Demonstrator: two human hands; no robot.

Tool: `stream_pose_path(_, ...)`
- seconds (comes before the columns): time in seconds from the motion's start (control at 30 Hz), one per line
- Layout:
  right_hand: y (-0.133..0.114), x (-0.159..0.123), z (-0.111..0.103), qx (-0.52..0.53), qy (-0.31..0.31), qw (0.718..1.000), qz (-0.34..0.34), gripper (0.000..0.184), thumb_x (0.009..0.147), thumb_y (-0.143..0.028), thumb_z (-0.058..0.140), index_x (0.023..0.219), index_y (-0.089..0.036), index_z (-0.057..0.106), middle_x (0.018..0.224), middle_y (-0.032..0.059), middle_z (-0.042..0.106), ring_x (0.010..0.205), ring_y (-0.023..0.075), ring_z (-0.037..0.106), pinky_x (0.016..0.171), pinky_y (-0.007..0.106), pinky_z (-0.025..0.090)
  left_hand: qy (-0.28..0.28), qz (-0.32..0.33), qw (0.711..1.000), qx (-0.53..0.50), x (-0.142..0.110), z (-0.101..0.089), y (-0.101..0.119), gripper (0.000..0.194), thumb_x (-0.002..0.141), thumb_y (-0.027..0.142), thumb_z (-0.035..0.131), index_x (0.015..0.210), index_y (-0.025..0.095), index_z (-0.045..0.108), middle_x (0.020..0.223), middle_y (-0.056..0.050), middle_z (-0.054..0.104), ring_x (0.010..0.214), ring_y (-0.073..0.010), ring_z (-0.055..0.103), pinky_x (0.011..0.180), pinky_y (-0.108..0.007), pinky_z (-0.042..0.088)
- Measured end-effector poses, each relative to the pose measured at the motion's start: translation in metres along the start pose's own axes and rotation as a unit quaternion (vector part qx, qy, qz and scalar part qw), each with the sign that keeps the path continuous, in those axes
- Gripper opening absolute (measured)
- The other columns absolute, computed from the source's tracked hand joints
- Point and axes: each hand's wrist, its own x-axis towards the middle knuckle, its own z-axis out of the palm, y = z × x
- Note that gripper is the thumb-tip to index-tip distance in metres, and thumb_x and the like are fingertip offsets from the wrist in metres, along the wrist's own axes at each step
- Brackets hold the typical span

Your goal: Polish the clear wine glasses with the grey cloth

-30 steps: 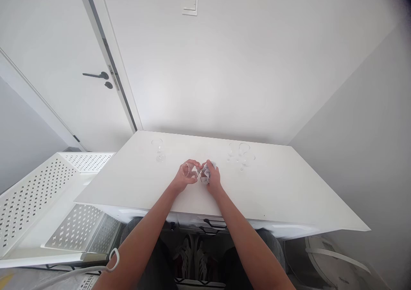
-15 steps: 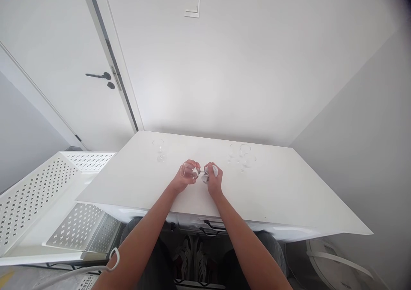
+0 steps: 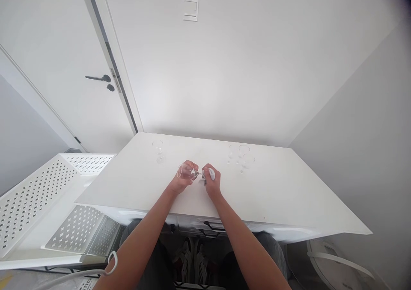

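- The left hand (image 3: pixel 185 178) was clamped on the bowl of a clear stemmed glass (image 3: pixel 185 170), its fingers curled around it.
- The right hand (image 3: pixel 213 183) was closed on a white cloth (image 3: pixel 211 173), bunched at the foot end of that glass.
- The held glass lay tilted sideways between the hands, over the front middle part of the white tabletop (image 3: pixel 279 187), its rim toward the tabletop's left end.
- A single stemmed glass (image 3: pixel 158 145) stood upright on the tabletop's back left part.
- Three other stemmed glasses (image 3: pixel 244 149) stood grouped on the tabletop, right of its middle.
- A perforated white rack (image 3: pixel 66 181) was beside the tabletop's left end.
- Dark drawer handles (image 3: pixel 213 226) showed below the tabletop's front edge.
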Motion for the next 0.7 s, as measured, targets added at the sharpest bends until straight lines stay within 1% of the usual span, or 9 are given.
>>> stream_pose_path(0.07, 0.003, 0.005, -0.001, 0.089, -0.028, 0.987, 0.128, 0.044, 0.089, -0.059, 0.058, 0.069, -0.020, 0.054, 0.063, -0.0014, 0.049, 0.051, 0.0104, 0.038, 0.048, 0.026, 0.032, -0.017, -0.010, 1.000, 0.006, 0.000, 0.002, 0.001, 0.051, 0.057, 0.018, 0.088, 0.099, 0.023, 0.059, 0.103, -0.005, 0.059, 0.086, -0.0165, 0.057, 0.068, -0.027, 0.042)
stream_pose_path(0.13, 0.007, 0.012, -0.003, 0.180, -0.080, 0.946, 0.259, 0.044, 0.088, -0.059, 0.058, 0.067, -0.020, 0.053, 0.056, -0.0038, 0.044, 0.043, 0.0080, 0.028, 0.042, 0.024, 0.024, -0.040, -0.015, 0.999, 0.018, 0.000, 0.003, 0.002, 0.050, 0.056, 0.019, 0.088, 0.098, 0.022, 0.061, 0.103, -0.006, 0.060, 0.094, -0.0206, 0.059, 0.075, -0.032, 0.046)
stream_pose_path(0.2, 0.010, 0.018, -0.005, 0.234, -0.118, 0.909, 0.323, 0.043, 0.087, -0.058, 0.059, 0.068, -0.020, 0.054, 0.054, -0.0044, 0.044, 0.041, 0.0074, 0.027, 0.040, 0.023, 0.022, -0.045, -0.014, 0.999, 0.025, 0.000, 0.004, 0.003, 0.049, 0.055, 0.020, 0.088, 0.096, 0.021, 0.061, 0.101, -0.007, 0.060, 0.098, -0.0233, 0.060, 0.081, -0.036, 0.048)
stream_pose_path(0.27, 0.010, 0.022, -0.006, 0.264, -0.091, 0.912, 0.300, 0.040, 0.088, -0.058, 0.059, 0.073, -0.020, 0.058, 0.062, -0.0010, 0.055, 0.044, 0.0094, 0.039, 0.041, 0.023, 0.030, -0.006, -0.004, 1.000, 0.025, 0.002, 0.002, 0.003, 0.048, 0.056, 0.020, 0.087, 0.097, 0.022, 0.062, 0.100, -0.006, 0.060, 0.096, -0.0216, 0.059, 0.079, -0.034, 0.048)
stream_pose_path(0.33, 0.006, 0.024, -0.008, 0.278, -0.024, 0.935, 0.218, 0.039, 0.090, -0.059, 0.056, 0.087, -0.021, 0.065, 0.088, 0.0044, 0.069, 0.062, 0.0136, 0.058, 0.051, 0.025, 0.044, 0.067, 0.000, 0.997, 0.023, 0.004, -0.001, 0.003, 0.047, 0.061, 0.019, 0.083, 0.102, 0.024, 0.062, 0.105, -0.005, 0.060, 0.091, -0.0172, 0.058, 0.074, -0.029, 0.046)
stream_pose_path(0.43, -0.001, 0.024, -0.010, 0.250, 0.015, 0.961, 0.119, 0.047, 0.094, -0.064, 0.047, 0.111, -0.025, 0.067, 0.126, 0.0060, 0.067, 0.095, 0.0188, 0.066, 0.074, 0.030, 0.054, 0.172, -0.021, 0.984, 0.047, 0.007, -0.001, 0.001, 0.045, 0.073, 0.025, 0.075, 0.114, 0.026, 0.060, 0.114, -0.006, 0.063, 0.082, -0.0131, 0.057, 0.067, -0.026, 0.044)
stream_pose_path(0.5, -0.003, 0.020, -0.009, 0.179, -0.030, 0.978, 0.101, 0.052, 0.094, -0.067, 0.048, 0.120, -0.026, 0.066, 0.128, 0.0058, 0.066, 0.105, 0.0209, 0.064, 0.084, 0.032, 0.053, 0.211, -0.036, 0.970, 0.117, 0.009, 0.003, -0.001, 0.038, 0.079, 0.033, 0.072, 0.114, 0.024, 0.060, 0.119, -0.009, 0.064, 0.080, -0.0137, 0.058, 0.064, -0.028, 0.044)
stream_pose_path(0.57, 0.000, 0.014, -0.005, 0.083, -0.099, 0.986, 0.107, 0.055, 0.091, -0.068, 0.054, 0.123, -0.025, 0.066, 0.118, 0.0063, 0.069, 0.104, 0.0223, 0.064, 0.087, 0.033, 0.052, 0.221, -0.022, 0.949, 0.225, 0.010, 0.009, -0.002, 0.032, 0.082, 0.039, 0.072, 0.108, 0.022, 0.063, 0.124, -0.011, 0.063, 0.089, -0.0176, 0.062, 0.070, -0.031, 0.048)
stream_pose_path(0.7, 0.009, 0.001, 0.007, -0.022, -0.188, 0.973, 0.130, 0.057, 0.092, -0.071, 0.052, 0.116, -0.021, 0.067, 0.096, 0.0056, 0.069, 0.088, 0.0205, 0.062, 0.078, 0.032, 0.049, 0.237, 0.052, 0.901, 0.358, 0.006, 0.016, -0.002, 0.031, 0.087, 0.042, 0.068, 0.110, 0.022, 0.060, 0.116, -0.010, 0.068, 0.108, -0.0247, 0.064, 0.092, -0.042, 0.051)
